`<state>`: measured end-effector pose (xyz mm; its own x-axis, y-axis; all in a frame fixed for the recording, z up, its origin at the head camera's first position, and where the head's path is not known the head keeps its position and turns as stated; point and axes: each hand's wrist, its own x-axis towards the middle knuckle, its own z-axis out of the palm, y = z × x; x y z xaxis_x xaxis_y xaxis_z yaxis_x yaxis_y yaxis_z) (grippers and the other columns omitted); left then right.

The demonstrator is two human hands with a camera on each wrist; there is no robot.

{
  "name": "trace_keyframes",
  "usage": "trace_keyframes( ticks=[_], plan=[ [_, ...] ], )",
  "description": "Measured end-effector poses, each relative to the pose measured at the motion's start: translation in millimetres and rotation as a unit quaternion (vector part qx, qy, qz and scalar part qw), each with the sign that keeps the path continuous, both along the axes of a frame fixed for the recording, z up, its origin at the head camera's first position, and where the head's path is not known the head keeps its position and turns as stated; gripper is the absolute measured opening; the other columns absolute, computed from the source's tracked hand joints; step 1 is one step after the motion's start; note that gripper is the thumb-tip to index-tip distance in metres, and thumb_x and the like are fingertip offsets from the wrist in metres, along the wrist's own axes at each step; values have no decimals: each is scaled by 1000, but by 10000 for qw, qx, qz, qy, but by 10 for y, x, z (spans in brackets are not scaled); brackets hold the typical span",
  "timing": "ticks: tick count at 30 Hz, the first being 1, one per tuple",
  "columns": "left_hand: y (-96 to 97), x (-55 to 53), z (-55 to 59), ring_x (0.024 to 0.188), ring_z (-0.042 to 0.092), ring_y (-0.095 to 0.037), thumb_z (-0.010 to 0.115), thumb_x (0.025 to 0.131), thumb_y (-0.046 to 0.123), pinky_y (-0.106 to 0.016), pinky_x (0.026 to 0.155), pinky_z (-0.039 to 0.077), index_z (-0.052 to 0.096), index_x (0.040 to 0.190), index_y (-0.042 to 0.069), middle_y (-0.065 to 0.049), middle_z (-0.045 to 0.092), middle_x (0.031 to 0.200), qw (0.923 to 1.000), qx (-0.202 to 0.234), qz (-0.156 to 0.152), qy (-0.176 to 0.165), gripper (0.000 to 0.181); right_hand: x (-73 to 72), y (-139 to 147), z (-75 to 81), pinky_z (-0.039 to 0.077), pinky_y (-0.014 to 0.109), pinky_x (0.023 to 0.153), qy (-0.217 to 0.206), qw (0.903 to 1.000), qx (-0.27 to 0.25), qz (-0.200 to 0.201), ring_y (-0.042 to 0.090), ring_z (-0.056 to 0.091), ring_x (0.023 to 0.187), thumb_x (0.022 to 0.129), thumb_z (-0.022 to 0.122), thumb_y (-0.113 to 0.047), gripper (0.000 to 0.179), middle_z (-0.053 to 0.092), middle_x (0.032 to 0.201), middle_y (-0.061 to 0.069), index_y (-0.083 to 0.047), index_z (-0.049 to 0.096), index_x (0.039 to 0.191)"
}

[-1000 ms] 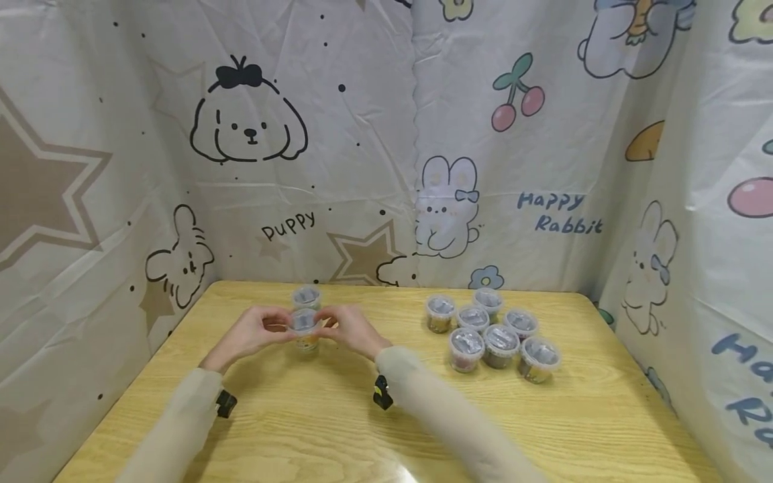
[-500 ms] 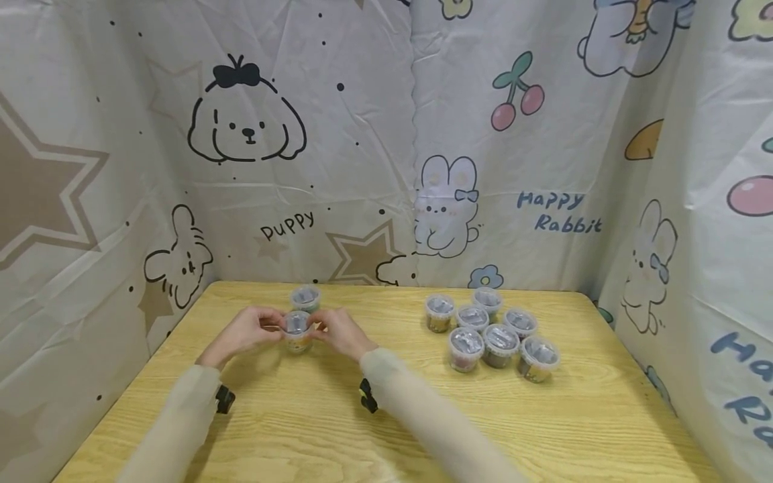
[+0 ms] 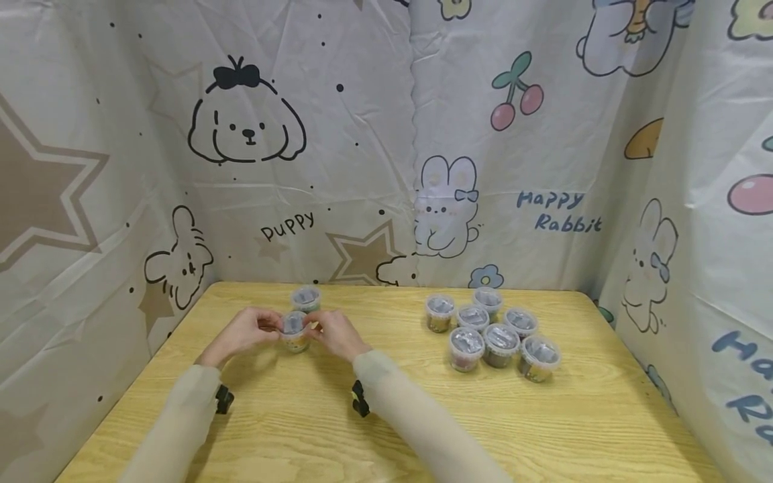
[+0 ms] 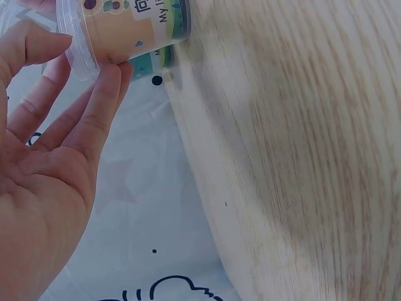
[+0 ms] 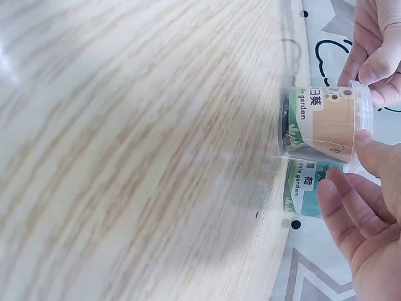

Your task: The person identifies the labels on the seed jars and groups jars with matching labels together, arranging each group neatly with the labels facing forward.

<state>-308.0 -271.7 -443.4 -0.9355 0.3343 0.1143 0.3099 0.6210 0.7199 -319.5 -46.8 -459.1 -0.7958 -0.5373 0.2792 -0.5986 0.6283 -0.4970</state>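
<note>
A small clear lidded plastic tub with an orange label (image 3: 295,340) stands upright at the left of the table in the head view. My left hand (image 3: 248,331) holds its left side, thumb at the lid rim and fingertips against the wall in the left wrist view. From the right, my right hand (image 3: 338,335) holds it too, with the thumb (image 5: 371,150) at the lid rim. Right behind stands a second tub with a green label (image 5: 307,188), partly hidden by the first. "Little garden" is printed on both labels.
Several similar lidded tubs (image 3: 500,343) stand grouped at the right of the wooden table (image 3: 386,429). A printed cloth (image 3: 368,134) with puppies and rabbits hangs behind the table and along both sides.
The orange-labelled tub has shifted a little to the left, closer in front of the green-labelled one. Both hands moved left with it, the right hand more. The other tubs have stayed put.
</note>
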Motion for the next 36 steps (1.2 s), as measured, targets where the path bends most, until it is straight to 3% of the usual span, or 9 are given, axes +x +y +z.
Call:
trace_keyframes(
  ticks=[19, 29, 36],
  plan=[
    [-34, -5, -19, 104, 66, -33, 67, 82, -1, -42, 88, 55, 68, 89, 1, -26, 65, 118, 9999, -84, 88, 34, 8, 35, -17, 29, 50, 14, 67, -171, 9998, 49, -113, 6, 68, 85, 95, 66, -22, 21, 74, 109, 0, -16, 71, 114],
    [-52, 10, -34, 103, 66, -32, 65, 81, -3, -33, 85, 55, 68, 89, 2, -21, 67, 112, 10000, 6, 37, 87, 10, 44, -20, 23, 51, 14, 67, -124, 9999, -5, -91, 8, 70, 85, 95, 66, -20, 21, 74, 110, 2, -14, 70, 115],
    [-42, 16, -33, 104, 66, -35, 68, 80, -1, -46, 89, 54, 67, 89, 3, -20, 67, 112, 9998, -51, -24, 168, 10, 47, -18, 24, 50, 13, 66, -102, 9999, -28, -96, 7, 69, 85, 95, 66, -20, 19, 74, 110, 2, -14, 71, 113]
  ],
)
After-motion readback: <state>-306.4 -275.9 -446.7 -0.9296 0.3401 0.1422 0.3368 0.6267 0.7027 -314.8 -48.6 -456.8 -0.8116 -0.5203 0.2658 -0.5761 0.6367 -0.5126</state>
